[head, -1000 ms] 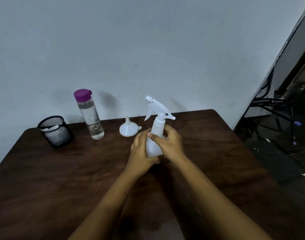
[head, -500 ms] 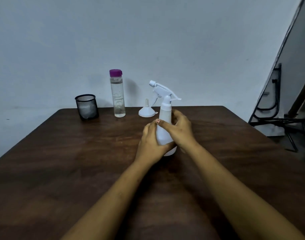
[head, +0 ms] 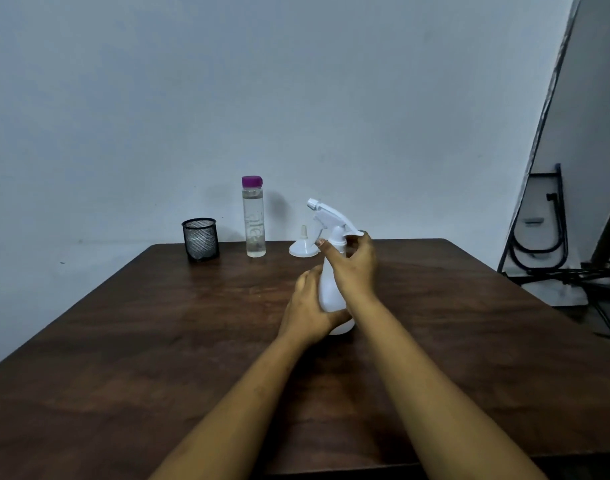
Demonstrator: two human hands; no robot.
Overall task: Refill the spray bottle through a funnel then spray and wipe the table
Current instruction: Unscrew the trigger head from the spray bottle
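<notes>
A white spray bottle (head: 331, 289) stands upright in the middle of the dark wooden table (head: 158, 341). My left hand (head: 307, 310) grips its lower body from the left. My right hand (head: 353, 265) is curled round the bottle's neck, just under the white trigger head (head: 327, 213). A white funnel (head: 304, 245) rests upside down behind the bottle. Left of the funnel stands a clear water bottle (head: 253, 220) with a purple cap, holding clear liquid.
A black mesh cup (head: 200, 239) with something pale inside sits at the table's back left. The wall runs right behind the table. Black metal frames (head: 545, 244) lean on the floor to the right.
My right hand has slid up from the bottle's body to its neck. My view has tilted up and levelled, so the table looks farther off.
</notes>
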